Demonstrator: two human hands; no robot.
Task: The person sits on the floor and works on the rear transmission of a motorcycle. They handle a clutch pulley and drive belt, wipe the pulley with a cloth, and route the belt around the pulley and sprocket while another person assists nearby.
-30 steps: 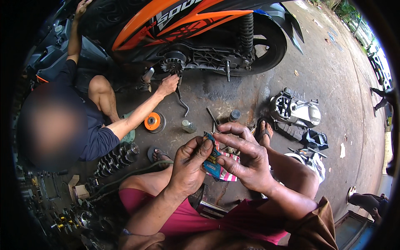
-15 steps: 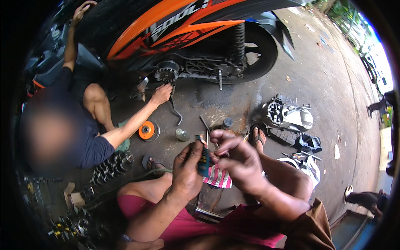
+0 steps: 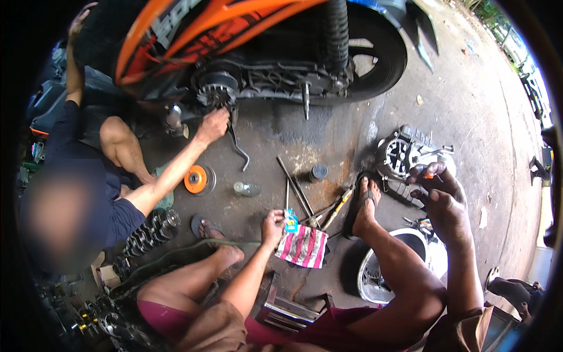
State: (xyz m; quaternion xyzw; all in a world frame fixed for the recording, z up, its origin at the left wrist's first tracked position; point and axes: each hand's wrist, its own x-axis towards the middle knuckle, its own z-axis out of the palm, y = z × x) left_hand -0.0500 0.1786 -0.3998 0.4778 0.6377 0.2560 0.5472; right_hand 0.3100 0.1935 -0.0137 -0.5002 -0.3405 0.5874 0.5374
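Observation:
My left hand [image 3: 273, 226] reaches down to the floor and holds a small blue packet [image 3: 291, 220] just above a red-and-white striped cloth [image 3: 304, 246]. My right hand [image 3: 441, 196] is raised out to the right, pinching a tiny orange piece [image 3: 429, 174] between its fingertips, near a grey engine cover [image 3: 404, 157]. My bare legs and sandalled feet [image 3: 363, 202] stretch out on the concrete between the two hands.
An orange scooter [image 3: 234, 35] stands ahead with its drive side open. A co-worker squats at left, a hand [image 3: 212, 124] on the scooter's drive unit [image 3: 216, 94]. Loose tools [image 3: 305, 202], an orange disc [image 3: 196, 179], a small canister [image 3: 318, 173] and a crankshaft [image 3: 149, 232] lie around.
My hands were together at chest height working the packet. They have parted: the left dropped to the striped cloth with the packet, the right swung out right with a small piece.

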